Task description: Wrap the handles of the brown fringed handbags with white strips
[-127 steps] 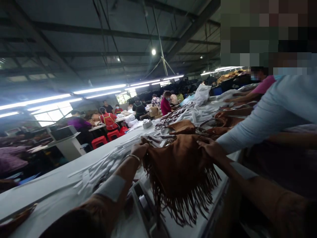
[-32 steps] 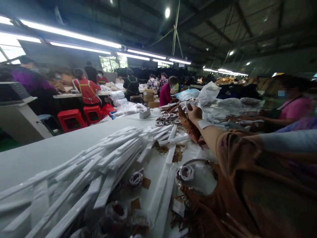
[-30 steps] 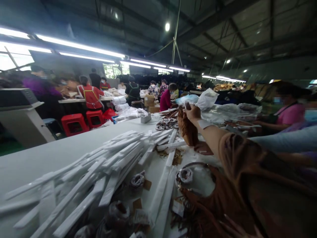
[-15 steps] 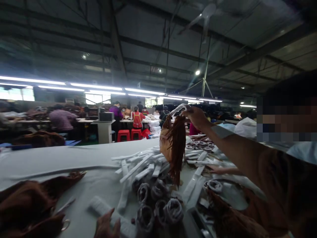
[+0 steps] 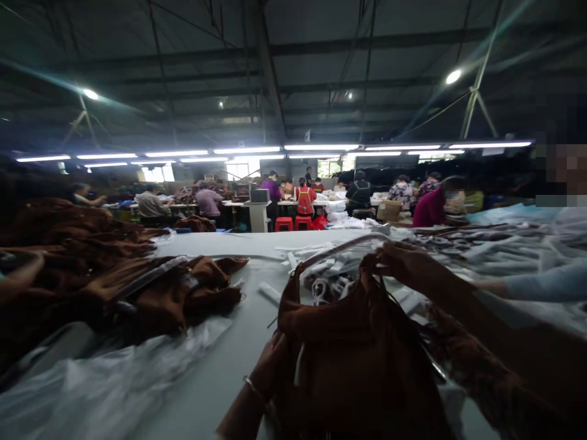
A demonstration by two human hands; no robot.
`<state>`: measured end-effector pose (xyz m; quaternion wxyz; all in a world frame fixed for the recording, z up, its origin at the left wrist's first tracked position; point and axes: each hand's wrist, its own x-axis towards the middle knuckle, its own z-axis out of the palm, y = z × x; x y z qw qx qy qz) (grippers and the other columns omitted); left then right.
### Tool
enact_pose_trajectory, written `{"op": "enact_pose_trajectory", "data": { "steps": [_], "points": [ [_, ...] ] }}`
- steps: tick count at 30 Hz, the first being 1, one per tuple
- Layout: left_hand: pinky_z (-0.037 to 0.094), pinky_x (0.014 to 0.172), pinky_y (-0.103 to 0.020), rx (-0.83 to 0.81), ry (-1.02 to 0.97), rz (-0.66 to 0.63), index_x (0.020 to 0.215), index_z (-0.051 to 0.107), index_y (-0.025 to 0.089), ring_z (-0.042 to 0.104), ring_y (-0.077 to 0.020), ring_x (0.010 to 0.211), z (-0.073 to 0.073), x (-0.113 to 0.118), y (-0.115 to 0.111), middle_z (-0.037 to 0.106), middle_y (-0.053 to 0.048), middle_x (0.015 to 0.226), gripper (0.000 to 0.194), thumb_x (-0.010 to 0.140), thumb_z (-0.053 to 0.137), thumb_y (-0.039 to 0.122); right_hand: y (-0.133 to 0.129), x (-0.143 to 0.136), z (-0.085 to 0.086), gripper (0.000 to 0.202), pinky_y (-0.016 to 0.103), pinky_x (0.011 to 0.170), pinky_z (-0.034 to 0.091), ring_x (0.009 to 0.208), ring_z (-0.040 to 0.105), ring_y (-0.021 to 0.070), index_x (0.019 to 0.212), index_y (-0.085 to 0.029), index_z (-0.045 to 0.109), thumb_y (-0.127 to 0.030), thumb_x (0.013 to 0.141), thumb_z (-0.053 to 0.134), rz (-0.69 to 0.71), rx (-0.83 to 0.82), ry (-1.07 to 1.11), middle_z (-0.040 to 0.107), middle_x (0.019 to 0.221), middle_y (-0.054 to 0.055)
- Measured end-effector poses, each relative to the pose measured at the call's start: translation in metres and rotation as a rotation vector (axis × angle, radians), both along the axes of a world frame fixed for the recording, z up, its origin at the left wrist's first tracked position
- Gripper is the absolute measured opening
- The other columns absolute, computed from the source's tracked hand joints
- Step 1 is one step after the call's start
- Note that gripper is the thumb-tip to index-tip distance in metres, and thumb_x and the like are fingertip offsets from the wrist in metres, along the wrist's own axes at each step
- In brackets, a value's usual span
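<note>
A brown suede bag (image 5: pixel 348 360) stands in front of me on the long white table (image 5: pixel 220 379). My left hand (image 5: pixel 270 366) grips the bag's left side low down. My right hand (image 5: pixel 403 263) holds its top edge at the far right, near the wrapped handle (image 5: pixel 334 247) that arches over the bag's mouth. Behind the bag lie white wrapped strips (image 5: pixel 330 269) and small wrapped rolls.
A heap of brown fringed bags (image 5: pixel 137 287) lies at the left, with clear plastic bags (image 5: pixel 101 385) in front of it. A co-worker's light-blue sleeve (image 5: pixel 541 284) reaches in at the right. Other people work at distant tables beside red stools (image 5: pixel 293 223).
My right hand has brought the brown bag down from the air onto the table in front of me, and my left hand has taken hold of its side. The view has turned left.
</note>
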<state>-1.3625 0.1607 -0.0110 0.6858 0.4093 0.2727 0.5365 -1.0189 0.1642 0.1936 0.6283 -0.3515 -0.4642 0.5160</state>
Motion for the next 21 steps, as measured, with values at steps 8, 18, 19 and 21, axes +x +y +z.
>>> {"op": "enact_pose_trajectory", "data": {
  "steps": [8,18,19,21],
  "points": [
    [0.052,0.091,-0.037,0.027,0.196,-0.026,0.116,0.063,0.016,0.066,-0.0282,0.105,0.001,-0.017,-0.053,0.071,-0.011,0.114,0.049,0.078,0.076,0.045,-0.046,0.018,-0.044,0.014,0.042,0.076,0.057,0.075,0.070,0.0226,0.075,-0.017,0.067,-0.029,0.083,0.070,-0.068,-0.037,0.000,0.071,0.078,0.007],
    [0.054,0.078,-0.032,0.106,0.376,0.191,0.105,0.066,0.016,0.066,-0.0252,0.091,0.051,-0.027,-0.091,0.073,-0.007,0.098,0.052,0.067,0.082,0.047,-0.072,0.000,-0.007,0.013,0.040,0.074,0.057,0.082,0.069,0.0212,0.080,-0.017,0.070,-0.028,0.077,0.076,-0.043,0.115,-0.056,0.071,0.082,0.005],
    [0.054,0.077,-0.032,0.124,0.398,0.184,0.104,0.066,0.016,0.066,-0.0249,0.091,0.056,-0.030,-0.097,0.073,-0.007,0.097,0.049,0.069,0.081,0.047,-0.073,0.001,-0.009,0.014,0.042,0.075,0.057,0.082,0.070,0.0225,0.080,-0.017,0.070,-0.029,0.077,0.076,-0.041,0.117,-0.058,0.071,0.082,0.006],
    [0.054,0.076,-0.031,0.157,0.444,0.179,0.103,0.064,0.016,0.065,-0.0239,0.089,0.063,-0.036,-0.107,0.072,-0.007,0.095,0.044,0.073,0.078,0.046,-0.076,0.002,-0.012,0.017,0.046,0.075,0.057,0.082,0.070,0.0250,0.080,-0.017,0.071,-0.033,0.079,0.075,-0.025,0.130,-0.081,0.072,0.083,0.008]
  ]
}}
